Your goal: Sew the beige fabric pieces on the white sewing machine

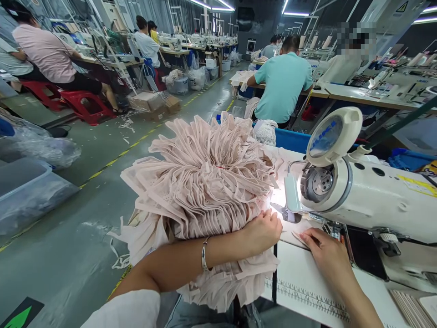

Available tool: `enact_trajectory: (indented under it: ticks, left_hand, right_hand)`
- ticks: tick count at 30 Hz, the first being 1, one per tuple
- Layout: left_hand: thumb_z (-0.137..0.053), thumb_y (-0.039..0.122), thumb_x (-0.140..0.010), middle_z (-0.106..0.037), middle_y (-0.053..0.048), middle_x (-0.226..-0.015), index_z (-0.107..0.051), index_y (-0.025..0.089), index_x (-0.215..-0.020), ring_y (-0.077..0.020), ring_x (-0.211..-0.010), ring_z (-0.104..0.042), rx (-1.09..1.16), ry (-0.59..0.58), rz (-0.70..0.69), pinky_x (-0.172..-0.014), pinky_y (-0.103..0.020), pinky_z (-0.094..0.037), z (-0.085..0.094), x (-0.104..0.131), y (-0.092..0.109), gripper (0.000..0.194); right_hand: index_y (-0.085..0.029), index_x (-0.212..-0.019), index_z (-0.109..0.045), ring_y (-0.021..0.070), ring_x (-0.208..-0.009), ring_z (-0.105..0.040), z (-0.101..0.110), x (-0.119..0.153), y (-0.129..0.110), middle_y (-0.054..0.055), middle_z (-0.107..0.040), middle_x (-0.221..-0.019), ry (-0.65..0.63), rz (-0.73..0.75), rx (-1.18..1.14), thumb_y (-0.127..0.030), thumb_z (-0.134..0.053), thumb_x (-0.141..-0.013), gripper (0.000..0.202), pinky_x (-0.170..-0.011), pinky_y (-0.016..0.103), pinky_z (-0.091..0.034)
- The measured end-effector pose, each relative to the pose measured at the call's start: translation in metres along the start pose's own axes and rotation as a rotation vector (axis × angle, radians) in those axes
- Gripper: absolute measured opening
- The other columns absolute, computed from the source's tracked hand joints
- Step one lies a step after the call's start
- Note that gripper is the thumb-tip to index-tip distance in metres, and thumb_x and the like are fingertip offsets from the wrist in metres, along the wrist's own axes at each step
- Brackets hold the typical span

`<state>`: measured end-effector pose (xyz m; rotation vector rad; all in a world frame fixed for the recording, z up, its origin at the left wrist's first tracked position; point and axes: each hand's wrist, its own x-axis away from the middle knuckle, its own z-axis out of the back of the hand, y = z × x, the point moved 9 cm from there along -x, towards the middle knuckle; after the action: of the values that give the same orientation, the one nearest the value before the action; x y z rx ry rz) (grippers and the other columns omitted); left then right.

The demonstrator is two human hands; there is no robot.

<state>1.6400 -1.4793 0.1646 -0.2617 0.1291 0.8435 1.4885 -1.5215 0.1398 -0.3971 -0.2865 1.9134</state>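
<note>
A large bundle of pale pink fabric pieces (205, 182), gathered at a red tie, lies across the left of the machine table. My left arm reaches over its near side. My left hand (268, 232) is closed with curled fingers at the bundle's right edge; what it grips is hidden. My right hand (324, 250) pinches the edge of a small pale pink fabric piece (296, 237) lying flat beside the needle area. Above it stands the white sewing machine (375, 191), its round end cover (334, 136) swung up. A pointed metal blade (278, 208) shows near my left fingertips.
A printed ruler (307, 296) runs along the table's front edge. Stacked flat pieces (406, 307) lie at the lower right. Behind the table is a blue bin (293, 139); a person in a turquoise shirt (283, 86) sits beyond. Clear plastic tubs (30, 182) stand on the left floor.
</note>
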Motion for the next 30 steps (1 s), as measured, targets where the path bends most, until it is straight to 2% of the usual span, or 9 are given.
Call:
enact_trajectory:
  ticks: [3,6,10,12,17,19,23,26,30]
  left_hand:
    - [-0.044,0.001,-0.091,-0.062,-0.012,-0.095,-0.06,0.009,-0.098,-0.0251,-0.093,-0.061,-0.028,0.01,0.011,-0.08,-0.034,-0.045,-0.002,-0.001,-0.002,0.019]
    - [-0.042,0.005,-0.096,-0.063,-0.013,-0.102,-0.063,0.009,-0.1,-0.0249,-0.1,-0.061,-0.044,0.041,-0.109,-0.091,-0.036,-0.044,-0.003,-0.001,0.008,0.022]
    - [-0.043,0.007,-0.098,-0.064,-0.016,-0.116,-0.062,0.006,-0.113,-0.0254,-0.114,-0.059,0.0,0.021,-0.184,-0.101,-0.036,-0.043,-0.011,-0.002,0.016,0.025]
    - [-0.045,0.005,-0.096,-0.064,-0.016,-0.118,-0.06,0.006,-0.116,-0.0251,-0.115,-0.059,0.088,-0.023,-0.134,-0.098,-0.034,-0.046,-0.016,-0.005,0.009,0.025]
    - [-0.039,-0.002,-0.094,-0.068,-0.01,-0.112,-0.06,0.013,-0.11,-0.0179,-0.102,-0.065,0.535,-0.055,0.243,-0.091,-0.028,-0.052,-0.018,-0.005,-0.032,0.03]
    - [-0.04,-0.002,-0.093,-0.067,-0.009,-0.122,-0.058,0.014,-0.119,-0.0163,-0.112,-0.064,0.681,0.004,0.191,-0.097,-0.027,-0.052,-0.013,-0.004,-0.029,0.035]
    - [-0.049,-0.003,-0.087,-0.06,-0.015,-0.139,-0.054,0.008,-0.133,-0.0253,-0.139,-0.049,0.483,-0.049,-0.088,-0.115,-0.036,-0.04,-0.011,0.0,0.005,0.047]
    - [-0.051,0.001,-0.089,-0.056,-0.02,-0.142,-0.049,0.0,-0.138,-0.0325,-0.143,-0.044,0.293,-0.124,-0.136,-0.119,-0.042,-0.034,-0.014,0.002,0.013,0.049]
    - [-0.046,0.001,-0.093,-0.058,-0.019,-0.14,-0.051,0.0,-0.137,-0.0314,-0.139,-0.048,0.213,-0.127,-0.159,-0.115,-0.041,-0.036,-0.009,0.001,0.014,0.044]
  right_hand:
    - [-0.024,-0.072,-0.051,0.017,-0.059,-0.059,-0.003,0.002,-0.008,0.0,-0.062,-0.069,0.028,0.045,0.061,-0.037,-0.047,-0.091,0.023,-0.055,0.026,-0.04]
    - [-0.025,-0.074,-0.045,0.019,-0.062,-0.057,-0.004,0.004,-0.027,0.003,-0.058,-0.07,0.111,0.131,0.206,-0.026,-0.043,-0.086,0.013,-0.053,0.028,-0.035]
    - [-0.024,-0.076,-0.045,0.0201,-0.062,-0.055,-0.007,-0.006,-0.041,0.003,-0.057,-0.068,0.102,0.089,0.24,-0.029,-0.039,-0.094,0.02,-0.058,0.03,-0.035]
    - [-0.024,-0.076,-0.045,0.0199,-0.062,-0.055,-0.007,-0.013,-0.041,0.002,-0.056,-0.064,0.097,0.03,0.129,-0.032,-0.04,-0.095,0.022,-0.06,0.03,-0.037]
    - [-0.025,-0.071,-0.044,0.0164,-0.054,-0.049,-0.009,-0.022,-0.03,-0.003,-0.051,-0.055,0.121,-0.136,-0.137,-0.038,-0.048,-0.091,0.025,-0.059,0.029,-0.039]
    - [-0.024,-0.072,-0.047,0.0166,-0.054,-0.05,-0.01,-0.021,-0.028,-0.002,-0.054,-0.057,0.119,-0.16,-0.205,-0.037,-0.047,-0.089,0.022,-0.059,0.029,-0.04]
    - [-0.024,-0.075,-0.052,0.0178,-0.058,-0.054,-0.008,-0.019,-0.026,0.0,-0.06,-0.064,0.137,-0.168,-0.265,-0.036,-0.047,-0.088,0.018,-0.061,0.03,-0.042]
    - [-0.024,-0.075,-0.051,0.018,-0.058,-0.053,-0.009,-0.019,-0.024,0.0,-0.06,-0.063,0.147,-0.173,-0.261,-0.038,-0.047,-0.088,0.019,-0.06,0.031,-0.042]
    - [-0.024,-0.074,-0.052,0.0179,-0.058,-0.053,-0.013,-0.02,-0.021,0.0,-0.059,-0.062,0.151,-0.172,-0.25,-0.038,-0.047,-0.088,0.021,-0.061,0.031,-0.042]
